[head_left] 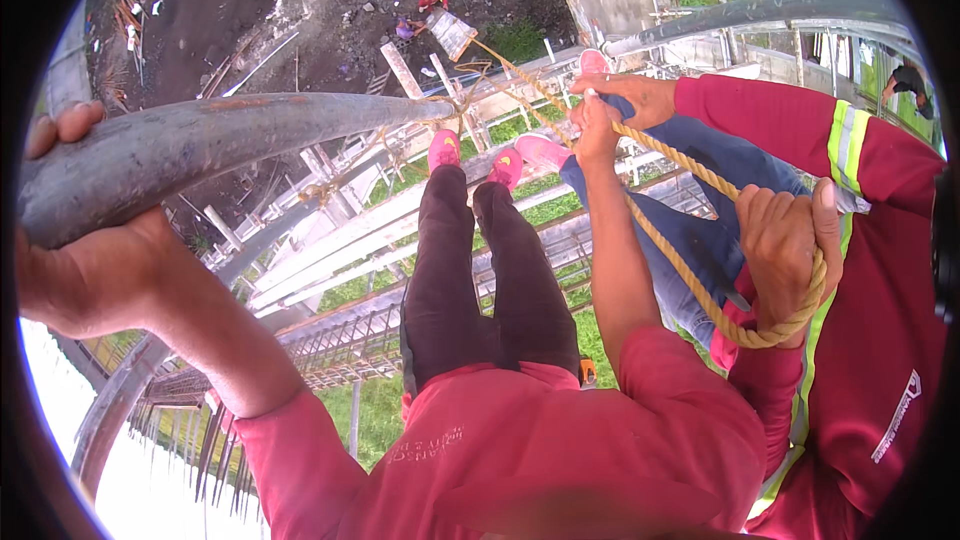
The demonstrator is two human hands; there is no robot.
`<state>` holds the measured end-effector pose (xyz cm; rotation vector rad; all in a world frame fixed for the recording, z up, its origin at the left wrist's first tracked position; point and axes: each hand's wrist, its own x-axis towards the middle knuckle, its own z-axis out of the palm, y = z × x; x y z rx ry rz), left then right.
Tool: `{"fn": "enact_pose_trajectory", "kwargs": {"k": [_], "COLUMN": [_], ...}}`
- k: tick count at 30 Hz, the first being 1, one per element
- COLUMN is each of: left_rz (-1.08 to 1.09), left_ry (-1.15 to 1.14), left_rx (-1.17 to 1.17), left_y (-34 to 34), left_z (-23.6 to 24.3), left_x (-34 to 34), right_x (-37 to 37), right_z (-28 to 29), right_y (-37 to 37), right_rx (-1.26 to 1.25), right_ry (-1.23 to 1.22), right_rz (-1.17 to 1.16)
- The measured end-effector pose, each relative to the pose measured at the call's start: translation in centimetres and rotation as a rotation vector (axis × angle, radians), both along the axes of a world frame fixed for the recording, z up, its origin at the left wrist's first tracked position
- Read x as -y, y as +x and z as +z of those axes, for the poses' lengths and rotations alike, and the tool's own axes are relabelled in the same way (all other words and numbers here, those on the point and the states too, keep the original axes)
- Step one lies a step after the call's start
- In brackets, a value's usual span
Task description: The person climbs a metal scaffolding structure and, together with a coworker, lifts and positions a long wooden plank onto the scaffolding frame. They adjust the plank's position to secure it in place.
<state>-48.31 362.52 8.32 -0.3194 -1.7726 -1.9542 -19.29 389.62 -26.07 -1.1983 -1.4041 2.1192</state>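
1. The person's left hand [120,265] is at the near left, wrapped around a thick grey metal pipe [250,130]. The palm lies on the near side and the fingertips curl over the far side, closed on the metal.
2. The pipe extends from the left edge toward the middle of the scene and shows rust-brown patches along its upper face.
3. The right hand [597,128], right of centre, is clenched around a yellow rope [760,337]; the fingers are pressed together.
4. The rope runs from the far ground, left of the right hand, up to that hand, then on to the right, where it hangs in a loop.
5. A co-worker in a red sleeve [755,105] with a reflective band stands at the right. That person's nearer hand [785,245] is closed on the rope's loop. The farther hand [645,98] is just beside the right hand; its grip cannot be determined.
6. At the far side, a pale flat panel [452,35] is seen near the rope's far end; the attachment is too small to verify.
7. Below, pink shoes [444,149] are seen near the pipe's far end, above green grass [600,345] and steel framework [345,338].
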Motion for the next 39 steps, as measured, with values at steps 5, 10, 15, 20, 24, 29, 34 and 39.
{"fn": "enact_pose_trajectory", "kwargs": {"k": [5,10,15,20,24,29,34,39], "left_rz": [-0.059,-0.148,-0.132,-0.137,-0.095,0.025,-0.412,-0.790], "left_ry": [-0.158,-0.202,-0.108,-0.088,-0.149,-0.599,-0.741,-0.949], "left_rx": [-0.070,-0.060,-0.015,-0.008,0.102,0.496,0.825,0.705], "left_y": [1.2,1.1,1.1,1.7,3.8,13.6,26.1,30.6], "left_z": [0.0,0.2,0.0,-0.4,-3.1,-11.5,-20.1,-27.8], "left_x": [0.2,0.3,0.2,-0.1,0.2,1.6,-1.9,-9.3], "right_x": [1.6,2.7,6.2,6.2,5.4,5.3,5.9,6.3], "right_z": [11.2,18.1,20.5,20.4,22.5,27.6,31.3,34.3], "right_y": [3.3,4.9,6.7,7.7,8.6,10.1,11.8,13.4], "right_rx": [-0.017,-0.035,0.021,0.020,-0.058,-0.182,-0.236,-0.271], "right_ry": [0.012,0.062,0.144,0.127,0.116,0.135,0.235,0.288], "right_rz": [-0.117,-0.051,-0.010,-0.011,0.057,0.101,0.243,0.279]}}
